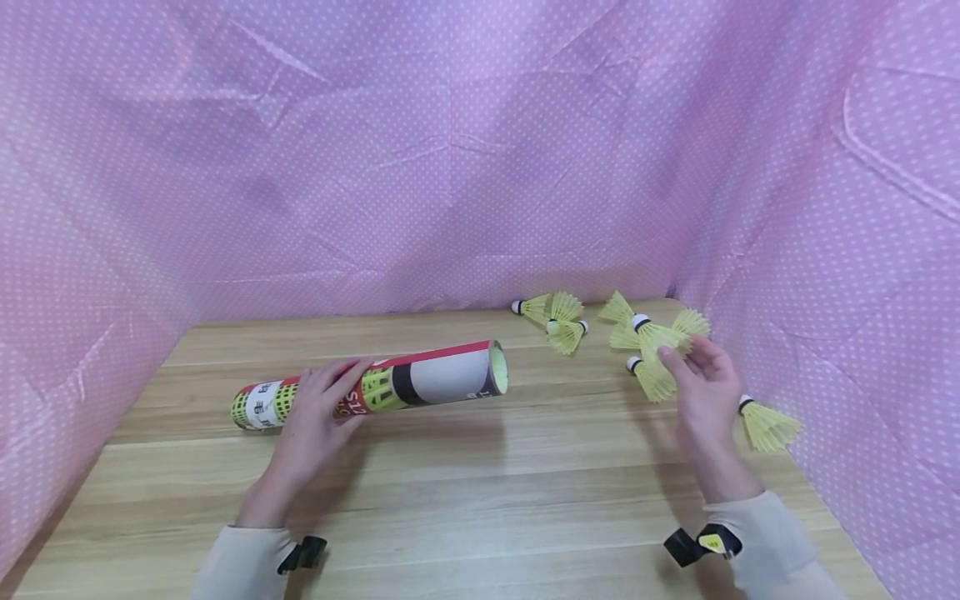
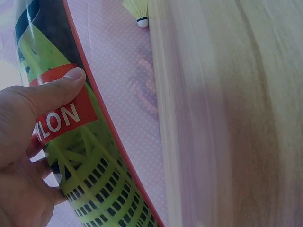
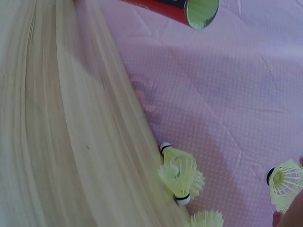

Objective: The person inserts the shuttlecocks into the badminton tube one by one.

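My left hand grips a printed shuttlecock tube around its middle. The tube is tilted, its open mouth to the right and higher than the other end. In the left wrist view the thumb lies across the tube's red label. On the right, my right hand pinches a yellow shuttlecock by its skirt, cork pointing away to the left. That shuttlecock shows at the right edge of the right wrist view, with only bits of the fingers visible. Behind and below it, other shuttlecocks lie on the table.
A small group of shuttlecocks lies near the wooden table's back edge. One more shuttlecock rests right of my right hand, by the table's right edge. Pink dotted cloth hangs around the back and sides.
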